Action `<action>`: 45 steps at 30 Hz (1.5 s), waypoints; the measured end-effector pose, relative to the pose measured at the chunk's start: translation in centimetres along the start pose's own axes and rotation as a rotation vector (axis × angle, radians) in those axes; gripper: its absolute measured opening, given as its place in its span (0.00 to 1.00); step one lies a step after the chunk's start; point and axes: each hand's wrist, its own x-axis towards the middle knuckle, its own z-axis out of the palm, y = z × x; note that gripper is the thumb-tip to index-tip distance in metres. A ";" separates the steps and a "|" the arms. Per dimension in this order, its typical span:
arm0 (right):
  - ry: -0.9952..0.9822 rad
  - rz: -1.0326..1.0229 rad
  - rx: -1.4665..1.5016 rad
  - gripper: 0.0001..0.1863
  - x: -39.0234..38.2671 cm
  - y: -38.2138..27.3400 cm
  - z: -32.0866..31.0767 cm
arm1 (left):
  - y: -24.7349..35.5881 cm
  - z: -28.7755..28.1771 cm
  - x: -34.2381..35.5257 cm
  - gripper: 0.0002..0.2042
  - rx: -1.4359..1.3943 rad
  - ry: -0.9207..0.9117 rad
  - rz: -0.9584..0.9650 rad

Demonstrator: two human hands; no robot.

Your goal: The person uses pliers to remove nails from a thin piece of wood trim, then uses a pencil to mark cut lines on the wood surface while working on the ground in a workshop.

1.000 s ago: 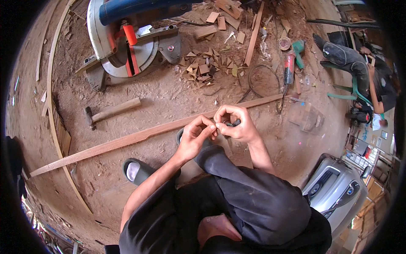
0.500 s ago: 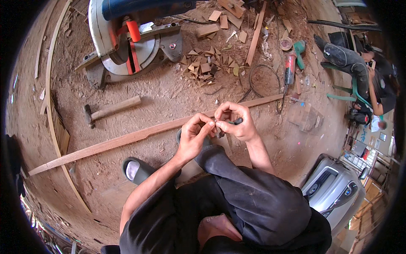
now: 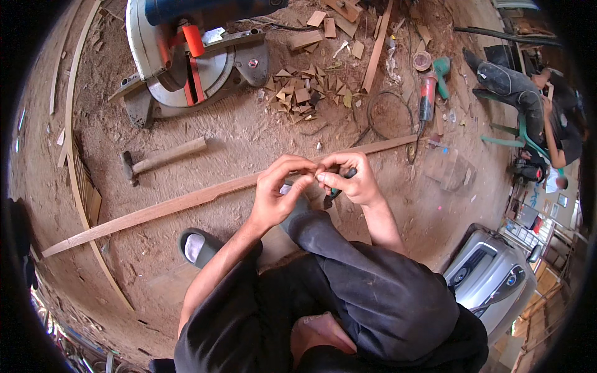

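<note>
I crouch over a sawdust floor with both hands together above a long thin wooden strip [image 3: 186,202]. My left hand [image 3: 277,193] pinches something very small with thumb and fingertips; I cannot tell what it is. My right hand [image 3: 351,180] meets it fingertip to fingertip and holds a small dark tool with a green part [image 3: 334,194] that sticks out below the fingers. My knee in dark trousers [image 3: 373,280] sits just under the hands.
A mitre saw [image 3: 186,56] stands at the back left, a hammer [image 3: 163,155] lies left of the hands. A heap of small wood offcuts [image 3: 301,93], a red power tool [image 3: 426,96] with its cable and a slipper [image 3: 196,245] lie around. Another person [image 3: 547,112] sits at the far right.
My hands have stayed joined, the fingers shifting slightly as they work the small thing. The view has tilted a little, so the saw and the hammer sit higher and further left.
</note>
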 end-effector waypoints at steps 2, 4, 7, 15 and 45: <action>-0.032 0.034 0.078 0.06 -0.1 -0.1 0.2 | 0.4 -0.9 0.7 0.11 0.167 -0.086 0.137; -0.045 0.040 0.117 0.07 -0.2 0.2 0.0 | 0.2 -1.3 0.9 0.11 0.181 -0.115 0.178; -0.048 0.045 0.116 0.07 -0.2 0.2 -0.2 | 0.1 -1.4 1.0 0.10 0.180 -0.131 0.212; -0.018 0.058 0.149 0.06 0.0 0.7 0.3 | -0.2 -0.9 1.0 0.07 0.104 -0.064 0.033; 0.124 -0.084 0.030 0.04 0.8 1.8 1.7 | -1.9 -1.3 0.4 0.04 -0.096 -0.049 -0.159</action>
